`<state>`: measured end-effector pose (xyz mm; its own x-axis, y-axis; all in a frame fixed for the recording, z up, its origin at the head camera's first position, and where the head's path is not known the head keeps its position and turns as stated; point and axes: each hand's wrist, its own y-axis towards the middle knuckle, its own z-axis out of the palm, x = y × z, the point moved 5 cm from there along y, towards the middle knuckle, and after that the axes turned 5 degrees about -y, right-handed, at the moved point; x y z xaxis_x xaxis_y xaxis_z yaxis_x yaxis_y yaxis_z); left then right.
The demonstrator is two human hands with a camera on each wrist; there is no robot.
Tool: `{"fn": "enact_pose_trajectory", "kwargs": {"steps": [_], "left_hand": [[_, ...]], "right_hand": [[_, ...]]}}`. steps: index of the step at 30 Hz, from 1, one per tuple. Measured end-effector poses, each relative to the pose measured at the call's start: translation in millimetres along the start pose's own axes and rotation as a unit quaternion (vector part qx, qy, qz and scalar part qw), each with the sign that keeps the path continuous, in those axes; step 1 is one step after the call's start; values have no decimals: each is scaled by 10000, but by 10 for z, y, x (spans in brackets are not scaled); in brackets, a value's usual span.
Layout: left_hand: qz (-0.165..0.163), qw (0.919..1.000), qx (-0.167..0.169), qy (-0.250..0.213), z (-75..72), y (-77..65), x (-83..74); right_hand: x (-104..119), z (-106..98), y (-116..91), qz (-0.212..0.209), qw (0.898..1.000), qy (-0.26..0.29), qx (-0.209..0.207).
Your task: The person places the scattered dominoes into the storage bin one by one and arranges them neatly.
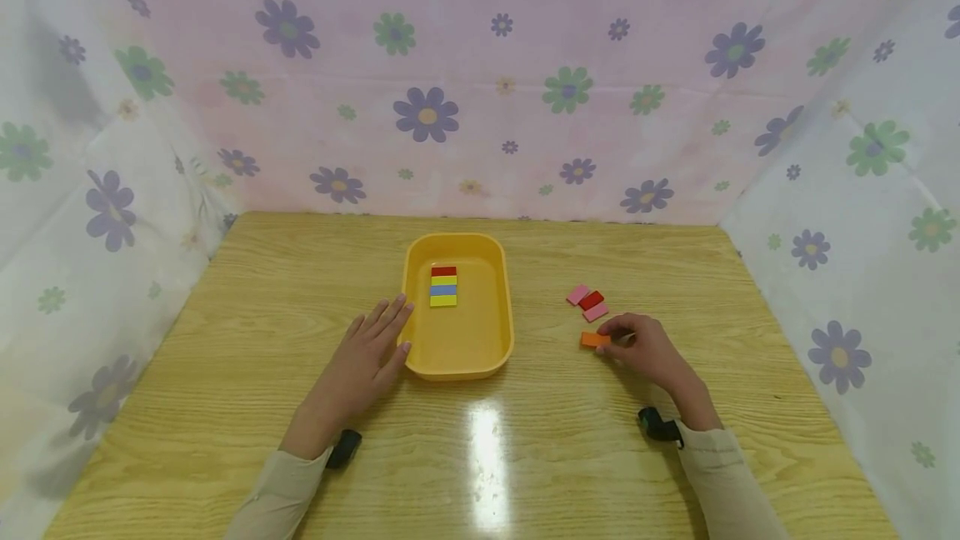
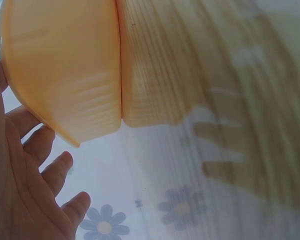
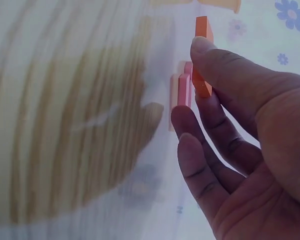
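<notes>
My right hand (image 1: 641, 346) pinches an orange block (image 1: 595, 340) between thumb and fingers; in the right wrist view the orange block (image 3: 203, 55) stands out above the fingertips. Just beyond it on the table lie two pink blocks (image 1: 596, 312) and a red block (image 1: 592, 301), close together. My left hand (image 1: 367, 357) rests with fingers extended against the left rim of a yellow tray (image 1: 495, 357). In the left wrist view its fingertips touch the tray's edge (image 2: 60, 131). Inside the tray, a red, two yellow and a blue block (image 1: 443, 291) form a column at the left.
A wood-grain table (image 1: 540, 440) carries everything, with bare surface between the tray and the loose blocks. Flower-patterned cloth (image 1: 480, 107) closes off the back and both sides. Dark wrist cameras (image 1: 658, 425) sit at both cuffs.
</notes>
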<state>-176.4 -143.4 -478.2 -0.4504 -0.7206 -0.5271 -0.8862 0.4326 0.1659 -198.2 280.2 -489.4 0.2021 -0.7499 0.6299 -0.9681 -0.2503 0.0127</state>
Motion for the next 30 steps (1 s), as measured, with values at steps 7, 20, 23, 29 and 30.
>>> {"fn": "enact_pose_trajectory", "kwargs": {"steps": [7, 20, 23, 29, 30], "left_hand": [[1, 10000, -5, 9, -2, -3, 10], [8, 9999, -34, -138, 17, -2, 16], [4, 9999, -27, -156, 8, -5, 7], [-4, 10000, -2, -99, -3, -9, 4], [-5, 10000, -3, -94, -3, -9, 7]], "right_hand": [[83, 7, -29, 12, 9994, 339, -21], [146, 19, -141, 645, 9776, 1956, -434], [146, 30, -151, 834, 9659, 2412, -446], [192, 89, -131, 799, 9485, 3000, -630], [204, 106, -128, 791, 9454, 3095, -646]]}}
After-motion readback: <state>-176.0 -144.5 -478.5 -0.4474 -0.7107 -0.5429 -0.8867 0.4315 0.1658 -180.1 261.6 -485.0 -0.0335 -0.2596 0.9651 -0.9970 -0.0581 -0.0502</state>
